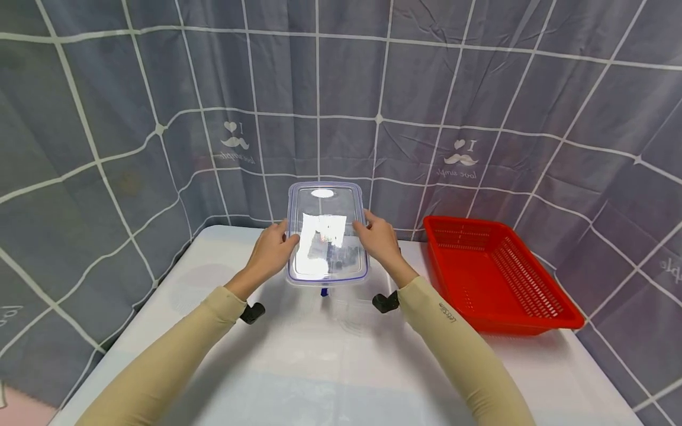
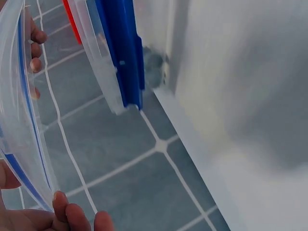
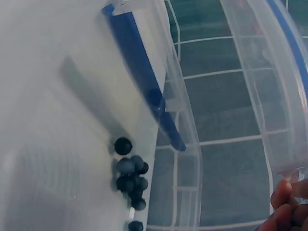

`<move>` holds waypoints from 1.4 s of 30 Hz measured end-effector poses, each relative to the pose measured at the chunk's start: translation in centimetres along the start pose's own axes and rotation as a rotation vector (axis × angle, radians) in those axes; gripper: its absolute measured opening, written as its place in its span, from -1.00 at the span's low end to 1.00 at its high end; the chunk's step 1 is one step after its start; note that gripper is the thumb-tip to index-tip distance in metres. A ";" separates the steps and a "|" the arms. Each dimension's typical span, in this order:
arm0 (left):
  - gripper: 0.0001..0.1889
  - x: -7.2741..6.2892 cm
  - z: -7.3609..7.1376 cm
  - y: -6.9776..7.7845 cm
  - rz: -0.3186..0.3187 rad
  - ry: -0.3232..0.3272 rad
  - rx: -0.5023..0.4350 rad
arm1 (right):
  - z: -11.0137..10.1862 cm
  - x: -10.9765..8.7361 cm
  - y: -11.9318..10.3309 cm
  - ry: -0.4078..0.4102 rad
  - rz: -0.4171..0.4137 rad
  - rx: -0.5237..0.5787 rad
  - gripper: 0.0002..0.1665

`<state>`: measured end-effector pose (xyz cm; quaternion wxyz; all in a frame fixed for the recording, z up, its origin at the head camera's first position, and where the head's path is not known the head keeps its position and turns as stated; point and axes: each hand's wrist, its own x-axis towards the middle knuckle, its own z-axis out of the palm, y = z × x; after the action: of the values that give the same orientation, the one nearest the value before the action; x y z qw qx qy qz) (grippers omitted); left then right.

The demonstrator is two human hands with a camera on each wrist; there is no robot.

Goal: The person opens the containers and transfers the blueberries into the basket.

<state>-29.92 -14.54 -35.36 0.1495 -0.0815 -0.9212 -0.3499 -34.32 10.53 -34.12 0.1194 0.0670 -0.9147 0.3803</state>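
A clear plastic lid with a blue seal line [image 1: 327, 236] is held up off the table, tilted. My left hand [image 1: 272, 248] pinches its left edge, thumb on top. On its right edge, my right hand [image 1: 378, 239] grips it the same way. Beneath and behind the lid stands a clear plastic container [image 3: 192, 178] with a blue clip [image 2: 122, 53], apart from the lid; the lid hides much of it in the head view. Several small dark round things, like blueberries [image 3: 130, 180], show in the right wrist view. Whether they lie inside the container, I cannot tell.
A red plastic basket [image 1: 495, 278] with slotted sides stands on the right of the white table [image 1: 298, 378]. Grey curtains with white grid lines [image 1: 346, 77] hang behind and at both sides. Black wrist mounts [image 1: 386, 302] stick out below both wrists.
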 end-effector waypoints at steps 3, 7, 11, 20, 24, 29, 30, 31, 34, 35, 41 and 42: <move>-0.40 0.0 -0.9 -0.8 -0.018 0.016 0.006 | 0.9 0.7 -1.0 -0.029 0.012 0.005 -0.26; -0.35 0.0 -2.0 -1.8 -0.044 0.035 0.024 | 2.1 1.5 -2.2 -0.071 0.024 -0.010 -0.26; -0.36 0.0 -2.9 -3.0 -0.066 0.039 0.039 | 3.4 2.0 -3.2 -0.111 0.033 -0.042 -0.27; -0.39 -0.3 -4.7 -6.0 -0.113 0.034 0.117 | 6.3 2.3 -5.0 -0.230 0.031 -0.060 -0.27; -0.38 -0.4 -5.1 -7.1 -0.138 0.009 0.135 | 7.5 2.4 -5.6 -0.272 0.048 -0.069 -0.29; -0.39 -0.7 -5.4 -8.5 -0.162 -0.020 0.161 | 9.0 2.4 -6.0 -0.330 0.083 -0.082 -0.41; -0.39 -0.7 -5.4 -8.8 -0.163 -0.026 0.167 | 9.3 2.4 -6.0 -0.346 0.091 -0.085 -0.45; -0.39 -0.8 -5.4 -9.1 -0.165 -0.032 0.172 | 9.6 2.5 -6.0 -0.358 0.097 -0.084 -0.49; -0.40 -0.9 -5.4 -10.1 -0.168 -0.051 0.183 | 10.7 2.7 -6.1 -0.405 0.125 -0.072 -0.59; -0.40 -0.9 -5.4 -10.4 -0.169 -0.057 0.186 | 11.0 2.8 -6.1 -0.426 0.133 -0.073 -0.60; -0.40 -1.1 -5.2 -11.9 -0.182 -0.106 0.216 | 12.8 3.0 -6.2 -0.464 0.111 -0.139 -0.53; -0.40 -1.1 -5.1 -12.1 -0.182 -0.113 0.221 | 13.0 2.9 -6.2 -0.460 0.102 -0.153 -0.53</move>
<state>-30.80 -26.98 -39.57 0.0731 -0.0006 -0.9646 -0.2534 -37.97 -3.15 -37.95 -0.1068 0.0964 -0.9461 0.2900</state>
